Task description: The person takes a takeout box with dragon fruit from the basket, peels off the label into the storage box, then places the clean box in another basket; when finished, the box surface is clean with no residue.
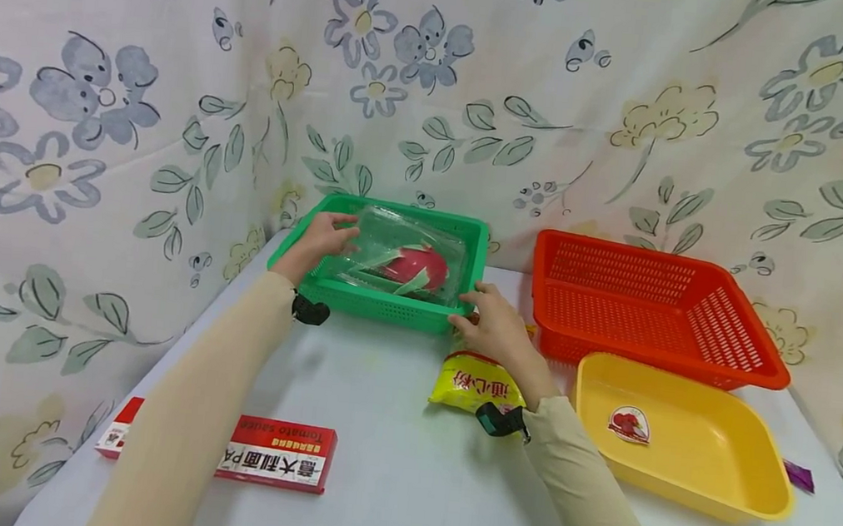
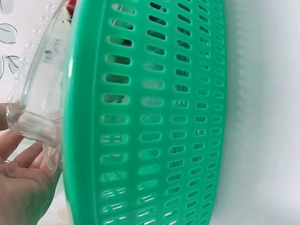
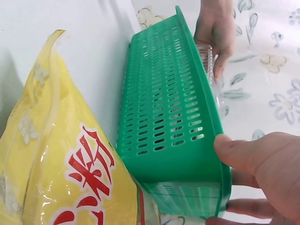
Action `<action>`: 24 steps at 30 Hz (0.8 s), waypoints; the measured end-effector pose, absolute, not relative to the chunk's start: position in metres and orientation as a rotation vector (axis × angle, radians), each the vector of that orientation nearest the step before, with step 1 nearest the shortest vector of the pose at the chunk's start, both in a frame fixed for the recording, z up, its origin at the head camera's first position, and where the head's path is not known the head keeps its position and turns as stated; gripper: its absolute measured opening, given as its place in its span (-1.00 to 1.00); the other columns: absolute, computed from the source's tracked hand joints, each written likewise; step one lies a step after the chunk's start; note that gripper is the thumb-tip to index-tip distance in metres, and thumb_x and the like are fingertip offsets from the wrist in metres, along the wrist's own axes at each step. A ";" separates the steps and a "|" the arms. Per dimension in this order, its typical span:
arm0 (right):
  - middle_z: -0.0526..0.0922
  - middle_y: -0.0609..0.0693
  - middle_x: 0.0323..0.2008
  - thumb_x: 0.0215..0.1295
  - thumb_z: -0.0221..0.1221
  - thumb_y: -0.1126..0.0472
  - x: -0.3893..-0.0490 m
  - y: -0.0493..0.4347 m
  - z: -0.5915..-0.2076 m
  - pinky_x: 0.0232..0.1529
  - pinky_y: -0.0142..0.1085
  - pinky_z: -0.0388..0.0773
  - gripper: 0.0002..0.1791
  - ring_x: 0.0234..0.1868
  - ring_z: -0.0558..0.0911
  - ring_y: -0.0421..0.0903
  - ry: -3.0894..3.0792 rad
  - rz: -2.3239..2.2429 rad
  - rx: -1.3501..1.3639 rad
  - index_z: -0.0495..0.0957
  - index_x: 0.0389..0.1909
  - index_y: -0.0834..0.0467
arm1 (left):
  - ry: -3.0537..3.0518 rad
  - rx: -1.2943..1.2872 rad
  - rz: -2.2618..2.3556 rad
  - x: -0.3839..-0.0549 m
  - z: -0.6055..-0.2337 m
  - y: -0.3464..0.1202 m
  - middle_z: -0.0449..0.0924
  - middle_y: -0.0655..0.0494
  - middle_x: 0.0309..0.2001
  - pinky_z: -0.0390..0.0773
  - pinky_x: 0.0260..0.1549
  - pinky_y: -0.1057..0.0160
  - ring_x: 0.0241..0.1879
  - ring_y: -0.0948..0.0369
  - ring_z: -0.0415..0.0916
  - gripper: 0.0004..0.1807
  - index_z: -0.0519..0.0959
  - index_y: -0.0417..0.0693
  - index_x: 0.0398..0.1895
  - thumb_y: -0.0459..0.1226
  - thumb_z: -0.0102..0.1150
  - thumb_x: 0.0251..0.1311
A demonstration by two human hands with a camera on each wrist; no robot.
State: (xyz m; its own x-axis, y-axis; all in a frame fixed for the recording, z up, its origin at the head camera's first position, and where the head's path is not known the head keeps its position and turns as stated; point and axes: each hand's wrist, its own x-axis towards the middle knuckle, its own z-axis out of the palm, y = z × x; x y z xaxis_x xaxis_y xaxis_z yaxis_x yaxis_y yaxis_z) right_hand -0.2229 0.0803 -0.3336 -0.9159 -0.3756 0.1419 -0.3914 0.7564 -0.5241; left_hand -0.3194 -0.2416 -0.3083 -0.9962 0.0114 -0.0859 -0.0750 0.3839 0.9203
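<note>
My left hand grips the left end of a clear plastic tray, which lies tilted inside the green basket. In the left wrist view, my fingers and thumb are around the end of the clear tray. A pink-red dragon fruit with green scales shows in the basket; I cannot tell whether it is in or under the tray. My right hand holds the basket's near right corner, with the thumb on the rim and fingers on the other side.
A yellow bag lies below my right hand, against the basket. To the right stand a red basket and a yellow tray. A Tomato sauce pasta box lies near left, partly behind my sleeve. A purple packet lies far right.
</note>
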 end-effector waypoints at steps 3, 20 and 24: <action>0.24 0.29 0.41 0.34 0.25 0.05 -0.224 0.081 -0.334 0.06 0.05 0.57 -0.46 0.01 0.65 0.10 -2.903 0.861 0.638 0.50 0.24 0.27 | 2.604 0.005 1.617 -0.319 -0.306 -0.241 0.25 -0.30 0.39 0.44 -0.50 0.39 0.10 -0.14 0.55 -0.46 0.19 -0.21 0.48 -0.27 -0.09 0.52; 0.22 0.23 0.44 0.35 0.23 -0.02 -0.226 0.079 -0.335 0.21 0.18 0.40 -0.24 0.35 0.33 0.23 -2.889 0.879 0.655 0.23 0.45 0.21 | 3.458 0.114 0.660 -0.282 -0.270 -0.163 -0.04 -0.13 0.54 -0.19 0.41 -0.26 0.51 -0.20 -0.21 -0.35 0.05 0.01 0.57 0.02 -0.23 0.52; 0.18 0.26 0.46 0.35 0.22 -0.07 -0.227 0.082 -0.336 0.25 0.20 0.33 -0.20 0.40 0.25 0.25 -2.868 0.910 0.650 0.19 0.47 0.22 | 3.497 0.215 0.671 -0.261 -0.290 -0.140 -0.01 -0.12 0.54 -0.19 0.40 -0.29 0.50 -0.24 -0.19 -0.37 0.06 0.06 0.57 0.03 -0.24 0.52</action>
